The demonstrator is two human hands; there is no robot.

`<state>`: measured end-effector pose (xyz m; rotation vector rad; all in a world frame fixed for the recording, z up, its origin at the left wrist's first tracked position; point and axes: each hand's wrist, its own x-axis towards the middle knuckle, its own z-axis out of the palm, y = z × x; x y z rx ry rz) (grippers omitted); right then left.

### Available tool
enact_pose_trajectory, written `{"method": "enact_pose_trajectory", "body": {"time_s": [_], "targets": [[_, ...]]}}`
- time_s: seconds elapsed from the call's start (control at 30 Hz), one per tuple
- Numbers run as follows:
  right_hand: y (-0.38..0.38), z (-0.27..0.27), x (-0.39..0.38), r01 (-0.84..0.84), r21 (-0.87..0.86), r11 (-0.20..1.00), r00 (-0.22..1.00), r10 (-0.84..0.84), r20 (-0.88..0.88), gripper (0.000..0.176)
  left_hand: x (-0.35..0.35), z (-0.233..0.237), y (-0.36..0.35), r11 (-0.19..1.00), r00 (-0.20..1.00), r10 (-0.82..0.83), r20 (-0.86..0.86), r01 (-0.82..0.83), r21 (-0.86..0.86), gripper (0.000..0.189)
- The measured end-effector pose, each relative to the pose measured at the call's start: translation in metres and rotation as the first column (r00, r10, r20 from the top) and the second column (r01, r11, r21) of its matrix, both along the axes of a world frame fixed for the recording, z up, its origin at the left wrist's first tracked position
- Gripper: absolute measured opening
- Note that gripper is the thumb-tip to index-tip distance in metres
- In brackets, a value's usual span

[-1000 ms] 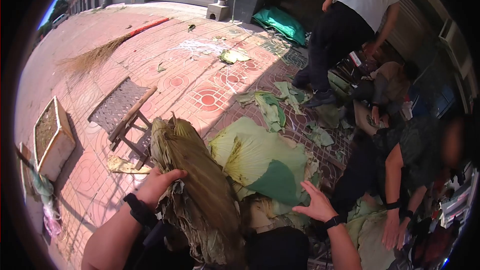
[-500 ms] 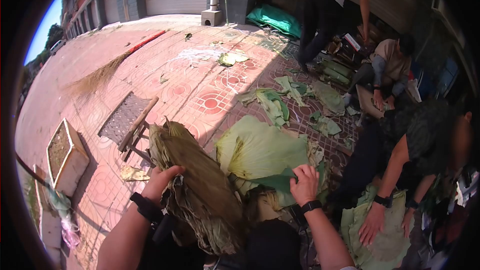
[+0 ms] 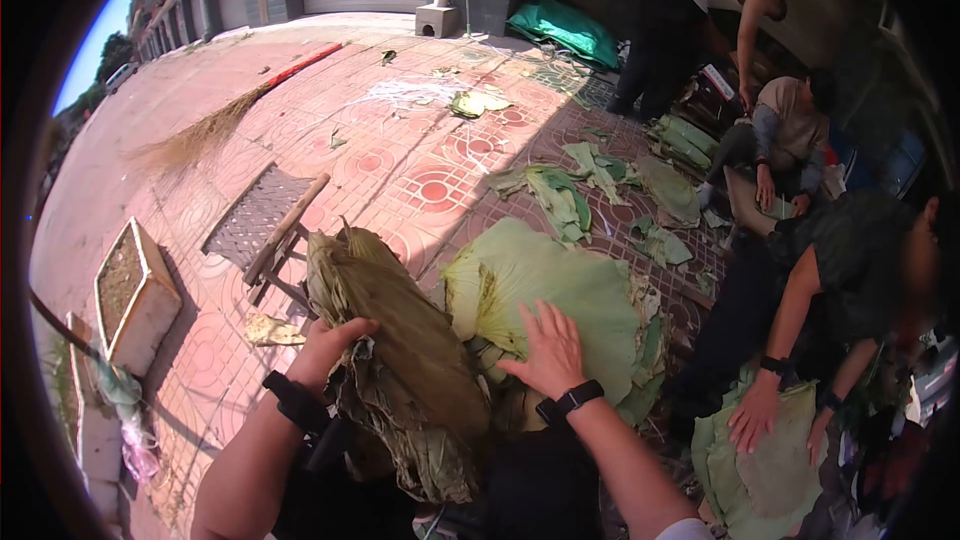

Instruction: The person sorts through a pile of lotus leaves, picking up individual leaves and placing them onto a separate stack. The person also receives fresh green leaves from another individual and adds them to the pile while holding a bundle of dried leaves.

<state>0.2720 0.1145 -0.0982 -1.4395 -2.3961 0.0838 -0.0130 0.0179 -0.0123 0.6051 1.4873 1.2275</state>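
Observation:
My left hand [image 3: 335,348] grips the edge of a thick bundle of dry brown leaves [image 3: 400,340], its thumb on top and its fingers hidden behind. The bundle slants over my lap. To its right, my right hand [image 3: 549,348] lies with spread fingers on a large pale green leaf [image 3: 570,285], near the yellowish, brown-spotted part at its left. More layered leaves [image 3: 648,355] show beneath the right edge of this leaf.
A woven stool [image 3: 258,218] stands left of the bundle, with a white planter [image 3: 138,300] farther left. A broom [image 3: 225,120] lies behind. At the right, a co-worker's hands [image 3: 755,415] press stacked leaves [image 3: 775,475]. Two other people are farther back. Loose leaves [image 3: 560,202] litter the paving.
My right hand has moved left from the leaf's lower right edge and its fingers have spread out. The big leaf now lies flatter. The standing person in the background bends lower.

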Motion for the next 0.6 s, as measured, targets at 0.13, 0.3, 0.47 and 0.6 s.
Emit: {"method": "enact_pose_trajectory", "body": {"time_s": [0.13, 0.3, 0.47, 0.6], "targets": [[0.009, -0.039, -0.042, 0.133, -0.049, 0.99, 0.96, -0.117, 0.253, 0.069, 0.01, 0.019, -0.003, 0.996, 0.997, 0.075, -0.005, -0.075, -0.039, 0.033], [0.02, -0.033, -0.006, 0.107, -0.241, 0.965, 0.974, -0.15, -0.169, 0.048, 0.008, 0.014, -0.002, 0.999, 0.998, 0.013, 0.061, -0.015, 0.035, 0.029], [-0.037, 0.068, 0.127, 0.264, -0.46, 0.847, 0.395, -0.531, -0.75, 0.051, 0.005, 0.008, -0.004, 0.988, 0.995, -0.043, 0.089, 0.029, 0.154, 0.036], [-0.165, 0.145, 0.252, 0.195, -0.314, 0.929, -0.225, -0.269, -0.936, 0.045, 0.02, 0.013, -0.001, 0.99, 0.977, -0.023, 0.21, -0.006, 0.138, 0.033]]}}
